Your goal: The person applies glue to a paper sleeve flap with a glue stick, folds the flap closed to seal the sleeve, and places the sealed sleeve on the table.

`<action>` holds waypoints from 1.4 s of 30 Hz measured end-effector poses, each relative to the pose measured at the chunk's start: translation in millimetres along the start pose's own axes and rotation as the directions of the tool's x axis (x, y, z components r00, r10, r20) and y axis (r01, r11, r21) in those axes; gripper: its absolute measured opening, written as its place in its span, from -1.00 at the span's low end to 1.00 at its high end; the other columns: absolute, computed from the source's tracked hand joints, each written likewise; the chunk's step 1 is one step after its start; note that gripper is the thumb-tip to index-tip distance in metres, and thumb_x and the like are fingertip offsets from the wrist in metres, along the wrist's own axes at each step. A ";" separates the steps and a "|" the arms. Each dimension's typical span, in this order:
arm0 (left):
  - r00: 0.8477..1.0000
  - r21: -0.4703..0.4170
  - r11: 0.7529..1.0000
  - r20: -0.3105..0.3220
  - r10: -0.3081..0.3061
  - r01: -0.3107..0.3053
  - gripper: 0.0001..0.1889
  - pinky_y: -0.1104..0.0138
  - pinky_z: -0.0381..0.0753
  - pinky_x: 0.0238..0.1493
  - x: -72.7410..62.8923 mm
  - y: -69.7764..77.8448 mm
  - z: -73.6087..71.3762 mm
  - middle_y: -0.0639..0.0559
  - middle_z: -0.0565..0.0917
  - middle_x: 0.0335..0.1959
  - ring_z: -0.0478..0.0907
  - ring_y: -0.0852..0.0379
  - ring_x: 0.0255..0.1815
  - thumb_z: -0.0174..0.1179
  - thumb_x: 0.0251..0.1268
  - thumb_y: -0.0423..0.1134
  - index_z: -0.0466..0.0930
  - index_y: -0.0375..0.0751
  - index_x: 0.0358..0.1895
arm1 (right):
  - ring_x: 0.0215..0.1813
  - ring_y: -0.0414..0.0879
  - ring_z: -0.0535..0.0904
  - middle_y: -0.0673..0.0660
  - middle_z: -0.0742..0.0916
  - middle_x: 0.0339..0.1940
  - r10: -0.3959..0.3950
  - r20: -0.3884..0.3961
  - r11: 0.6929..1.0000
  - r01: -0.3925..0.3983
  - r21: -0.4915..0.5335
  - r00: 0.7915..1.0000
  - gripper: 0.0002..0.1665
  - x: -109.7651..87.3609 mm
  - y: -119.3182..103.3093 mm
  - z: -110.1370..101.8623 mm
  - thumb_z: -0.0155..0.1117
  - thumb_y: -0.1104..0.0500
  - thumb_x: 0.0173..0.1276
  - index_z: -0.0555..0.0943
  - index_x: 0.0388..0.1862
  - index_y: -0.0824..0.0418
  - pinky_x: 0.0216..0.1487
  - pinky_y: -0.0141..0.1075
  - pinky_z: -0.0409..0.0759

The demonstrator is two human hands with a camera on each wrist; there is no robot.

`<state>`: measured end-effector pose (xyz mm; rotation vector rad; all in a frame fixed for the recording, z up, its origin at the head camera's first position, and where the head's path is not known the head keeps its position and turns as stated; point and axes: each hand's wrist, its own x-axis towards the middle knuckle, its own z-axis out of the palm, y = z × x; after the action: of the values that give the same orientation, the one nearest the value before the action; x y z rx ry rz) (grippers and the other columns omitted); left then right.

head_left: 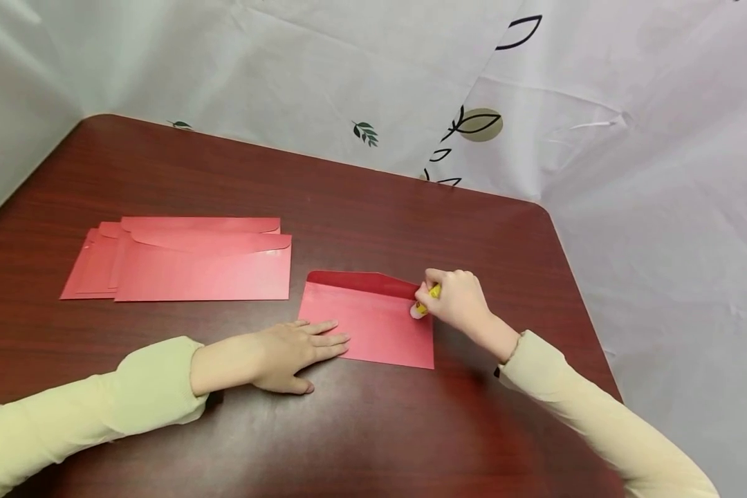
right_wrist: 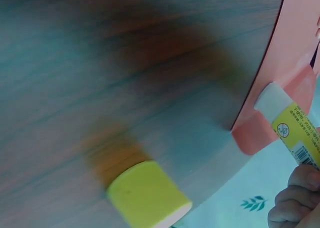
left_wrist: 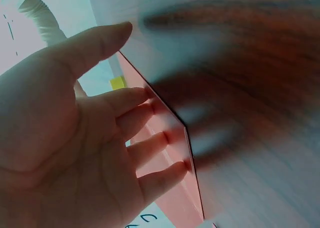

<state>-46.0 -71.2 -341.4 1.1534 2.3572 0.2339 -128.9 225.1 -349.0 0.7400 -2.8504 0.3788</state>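
A red envelope (head_left: 373, 332) lies on the table with its flap (head_left: 355, 280) unfolded away from me. My left hand (head_left: 295, 353) rests on its left part, fingers straight and spread, fingertips (left_wrist: 175, 173) on the paper. In my right hand (head_left: 460, 297) I grip a yellow glue stick (right_wrist: 297, 130), held tilted. Its whitish end (right_wrist: 272, 100) is down at the envelope's right side, close to the flap fold. Part of the stick is hidden by my fingers. A yellow cylindrical piece (right_wrist: 150, 193) shows near the right hand in the right wrist view.
To the left lies a group of overlapping red envelopes (head_left: 205, 273), flaps toward the back. The dark reddish-brown table (head_left: 348, 200) has rounded far corners. A pale curtain (head_left: 286, 69) with leaf prints hangs behind it and along the right side.
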 end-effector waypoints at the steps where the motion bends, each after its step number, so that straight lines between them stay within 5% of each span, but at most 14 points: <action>1: 1.000 0.004 1.000 -0.009 0.003 -0.003 -0.24 -0.02 0.20 0.45 -0.3 -0.3 0.4 0.11 0.16 0.53 0.03 -0.02 0.56 0.21 0.25 -0.04 0.14 -0.01 0.50 | -0.76 -0.23 0.18 -0.11 0.34 -0.86 0.005 0.000 1.000 -0.005 -0.005 1.000 -0.66 -0.9 1.8 -0.8 0.21 0.21 0.10 0.34 -0.77 0.06 -0.70 -0.40 0.11; 11: 0.998 0.027 0.999 -0.048 0.036 -0.035 -0.27 0.03 0.25 0.43 0.5 0.4 -3.3 0.08 0.26 0.49 0.13 -0.03 0.53 0.24 0.22 -0.08 0.21 -0.05 0.46 | -0.76 -0.19 0.22 -0.08 0.35 -0.86 0.087 0.038 0.996 -0.087 -0.015 0.995 -0.68 -5.1 19.2 -7.1 0.18 0.18 0.10 0.34 -0.77 0.05 -0.69 -0.38 0.17; 19: 0.994 0.057 0.994 -0.050 0.096 -0.093 -0.39 0.04 0.37 0.35 7.8 -7.5 -10.4 0.08 0.38 0.41 0.25 -0.05 0.44 0.25 0.22 -0.15 0.37 -0.08 0.37 | -0.75 -0.16 0.26 -0.05 0.40 -0.87 0.146 0.161 0.989 -0.145 -0.018 0.976 -0.59 0.5 23.6 -18.8 0.22 -0.06 0.28 0.43 -0.69 0.08 -0.68 -0.35 0.22; 23: 0.987 0.032 0.987 -0.039 0.156 -0.155 -0.35 0.11 0.41 0.31 11.3 -14.4 -15.4 0.13 0.44 0.36 0.30 0.01 0.36 0.30 0.14 -0.20 0.38 -0.09 0.36 | -0.74 -0.18 0.16 -0.08 0.30 -0.88 0.164 0.173 0.981 -0.178 0.073 0.971 -0.47 3.7 25.5 -28.6 0.25 -0.22 0.27 0.42 -0.69 0.10 -0.67 -0.35 0.14; 26: 0.980 0.018 0.981 -0.033 0.196 -0.195 -0.33 0.15 0.44 0.27 13.8 -19.0 -17.9 0.14 0.47 0.32 0.34 0.04 0.30 0.33 0.09 -0.21 0.38 -0.10 0.35 | -0.69 -0.17 0.12 -0.06 0.26 -0.85 0.215 0.178 0.943 -0.251 0.219 0.960 -0.43 6.9 27.2 -35.6 0.27 -0.26 0.25 0.39 -0.69 0.12 -0.65 -0.35 0.10; 30: 0.979 0.007 0.979 -0.043 0.202 -0.201 -0.41 0.16 0.47 0.24 20.2 -23.2 -21.5 0.14 0.54 0.25 0.39 0.08 0.25 0.31 0.14 -0.21 0.45 -0.05 0.31 | -0.62 -0.15 0.28 -0.01 0.43 -0.73 0.260 0.248 0.828 -0.348 0.440 0.933 -0.57 12.3 28.5 -40.7 0.33 -0.14 0.24 0.46 -0.52 0.14 -0.61 -0.38 0.29; 35: 0.973 0.084 0.973 -0.066 0.222 -0.217 -0.48 0.14 0.47 0.18 28.8 -26.7 -28.8 0.14 0.60 0.12 0.47 0.13 0.16 0.33 0.15 -0.19 0.52 0.05 0.24 | -0.57 -0.14 0.41 0.01 0.58 -0.58 0.226 0.339 0.570 -0.406 0.714 0.913 -0.84 21.6 23.4 -33.2 0.28 0.15 0.31 0.47 -0.27 0.15 -0.56 -0.36 0.43; 38: 0.953 0.150 0.960 -0.157 0.259 -0.237 -0.46 0.16 0.46 0.10 36.8 -29.4 -31.9 0.18 0.62 0.08 0.46 0.15 0.12 0.39 0.07 -0.15 0.55 0.06 0.21 | -0.56 -0.21 0.47 -0.02 0.63 -0.57 0.207 0.353 0.404 -0.408 0.818 0.912 -0.91 27.7 15.9 -26.0 0.21 0.23 0.34 0.46 -0.27 0.13 -0.51 -0.40 0.50; 42: 0.910 0.200 0.966 -0.346 0.228 -0.166 -0.22 0.09 0.43 0.13 49.3 -33.1 -36.2 0.06 0.50 0.30 0.35 0.03 0.29 0.49 -0.09 -0.01 0.43 -0.06 0.31 | -0.50 -0.23 0.58 -0.01 0.68 -0.55 0.182 0.372 0.261 -0.409 0.874 0.910 -0.94 36.5 6.6 -16.7 0.17 0.29 0.34 0.47 -0.32 0.15 -0.39 -0.42 0.61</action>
<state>-112.6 -51.3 -340.0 1.5490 2.6193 0.3555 -162.0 219.0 -326.0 0.2828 -2.6460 2.3215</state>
